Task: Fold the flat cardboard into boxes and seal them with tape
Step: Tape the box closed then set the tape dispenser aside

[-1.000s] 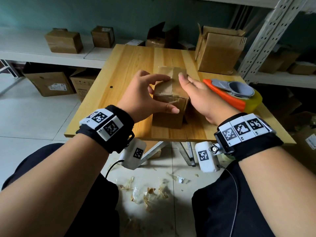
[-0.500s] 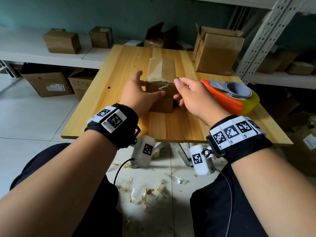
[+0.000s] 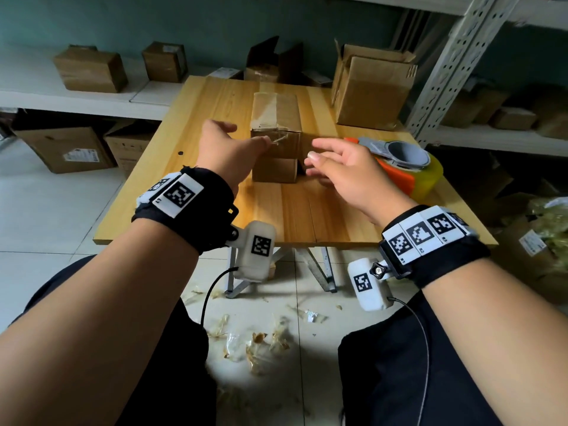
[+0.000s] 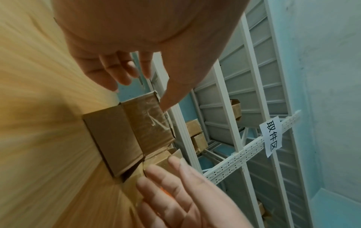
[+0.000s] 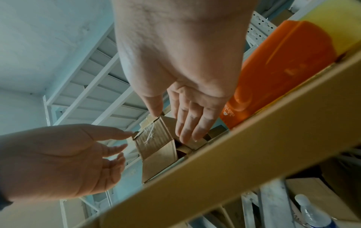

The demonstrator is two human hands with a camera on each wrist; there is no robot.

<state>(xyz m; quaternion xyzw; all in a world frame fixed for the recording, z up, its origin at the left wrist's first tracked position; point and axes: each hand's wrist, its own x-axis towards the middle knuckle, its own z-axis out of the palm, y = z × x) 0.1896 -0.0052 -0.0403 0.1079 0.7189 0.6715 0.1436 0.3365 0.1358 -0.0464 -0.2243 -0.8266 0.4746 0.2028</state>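
Both grips loose, left hand (image 3: 226, 146), right hand (image 3: 344, 167), flanking taped box (image 3: 275, 118), far side hidden

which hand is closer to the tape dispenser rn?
Right. The right hand hovers open just left of the tape dispenser, beside the small box. The left hand is on the box's far side.

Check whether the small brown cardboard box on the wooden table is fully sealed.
Not fully. The small brown cardboard box has clear tape along its top, but a near-end flap hangs open, with a dark gap beside it.
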